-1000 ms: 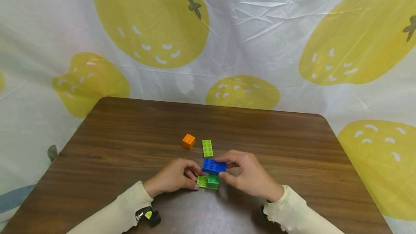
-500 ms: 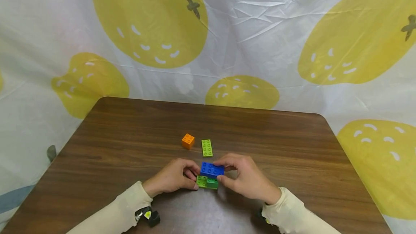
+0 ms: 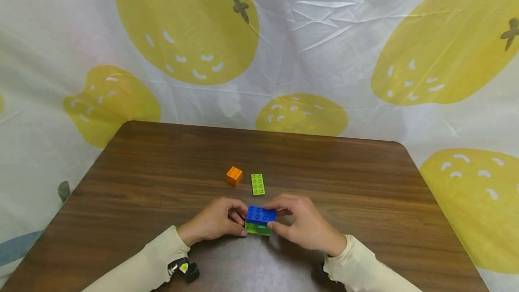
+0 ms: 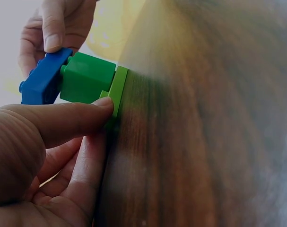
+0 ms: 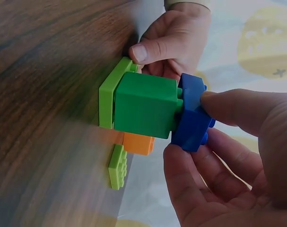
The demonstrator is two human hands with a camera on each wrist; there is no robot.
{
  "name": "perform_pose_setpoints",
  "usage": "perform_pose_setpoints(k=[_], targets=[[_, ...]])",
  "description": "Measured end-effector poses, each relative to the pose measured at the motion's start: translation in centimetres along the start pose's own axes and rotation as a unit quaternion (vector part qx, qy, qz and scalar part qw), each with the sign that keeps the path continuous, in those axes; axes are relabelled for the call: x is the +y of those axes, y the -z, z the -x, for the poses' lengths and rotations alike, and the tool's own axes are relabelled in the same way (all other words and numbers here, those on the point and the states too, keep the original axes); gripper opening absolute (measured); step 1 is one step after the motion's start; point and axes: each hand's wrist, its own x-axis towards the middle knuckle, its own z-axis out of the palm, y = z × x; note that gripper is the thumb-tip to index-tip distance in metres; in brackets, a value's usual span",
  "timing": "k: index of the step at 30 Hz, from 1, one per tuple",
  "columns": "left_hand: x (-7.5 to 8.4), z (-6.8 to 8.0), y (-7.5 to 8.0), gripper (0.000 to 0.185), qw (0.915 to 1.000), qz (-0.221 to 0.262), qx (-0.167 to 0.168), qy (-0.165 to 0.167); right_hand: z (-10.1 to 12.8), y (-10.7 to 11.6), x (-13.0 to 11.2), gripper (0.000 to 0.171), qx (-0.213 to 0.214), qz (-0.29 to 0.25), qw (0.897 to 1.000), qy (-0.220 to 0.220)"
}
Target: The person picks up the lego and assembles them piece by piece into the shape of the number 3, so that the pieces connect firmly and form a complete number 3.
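Observation:
My right hand (image 3: pixel 306 224) pinches a blue brick (image 3: pixel 261 215) between thumb and fingers. In the right wrist view the blue brick (image 5: pixel 190 113) sits slightly tilted against the studs of a green brick (image 5: pixel 145 104). That green brick stands on one end of a flat lime plate (image 5: pixel 112 94), which lies on the table. With thumb and fingers my left hand (image 3: pixel 216 221) grips the other end of this plate, as the left wrist view shows at the lime edge (image 4: pixel 118 92). From the head view, the blue brick covers most of the green one.
Beyond the hands, an orange brick (image 3: pixel 234 176) and a second lime plate (image 3: pixel 257 184) lie apart on the brown wooden table (image 3: pixel 170 161). A white cloth printed with yellow fruit (image 3: pixel 302 114) hangs behind the table's far edge.
My right hand has brought the blue brick left and down, from above the green brick onto its studs. The left hand has stayed at the lime plate.

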Motion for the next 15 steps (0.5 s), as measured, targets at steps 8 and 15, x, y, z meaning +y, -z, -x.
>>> perform_pose_setpoints(k=[8,15], targets=[[0.24,0.14,0.11,0.034,0.9999,0.012,0.002,-0.006,-0.02,-0.26,0.07,0.033,-0.008,-0.010,1.000,-0.001],[0.12,0.10,0.03,0.033,0.9999,0.010,0.003,-0.009,0.03,-0.44,0.19,0.034,-0.005,-0.010,1.000,-0.003]])
